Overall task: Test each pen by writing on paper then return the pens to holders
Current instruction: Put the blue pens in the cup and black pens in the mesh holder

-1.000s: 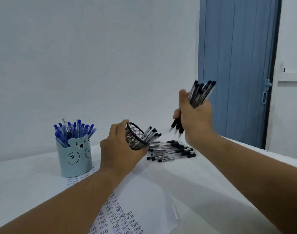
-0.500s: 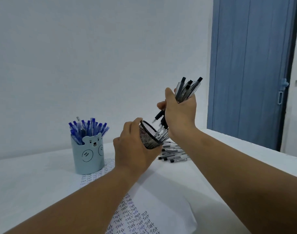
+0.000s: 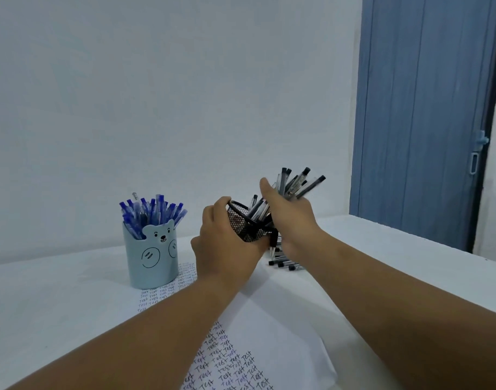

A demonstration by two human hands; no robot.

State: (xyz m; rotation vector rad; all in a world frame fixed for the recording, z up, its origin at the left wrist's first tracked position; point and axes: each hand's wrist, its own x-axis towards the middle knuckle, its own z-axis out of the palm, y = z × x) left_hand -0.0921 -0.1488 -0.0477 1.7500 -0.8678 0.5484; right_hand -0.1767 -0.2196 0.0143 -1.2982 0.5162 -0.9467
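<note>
Left hand [image 3: 227, 243] grips black mesh holder [image 3: 248, 226], tilted toward the right; right hand [image 3: 289, 218] clutches a bundle of black pens [image 3: 296, 184], tips angled into the holder's mouth; some pens already inside; more black pens [image 3: 285, 263] loose on table [image 3: 58, 305]; blue pens [image 3: 151, 212] stand in bear cup [image 3: 151, 257]; paper [image 3: 230, 361] covered with "Test"; judged: testing done, returning well advanced.

The only writing that can be read is the word "Test", handwritten over and over in rows on the white paper [image 3: 227, 364] lying on the worktop [image 3: 58, 305]. Some repeats are dark ink, some bluish. More rows show by the bear-faced holder [image 3: 149, 257].
</note>
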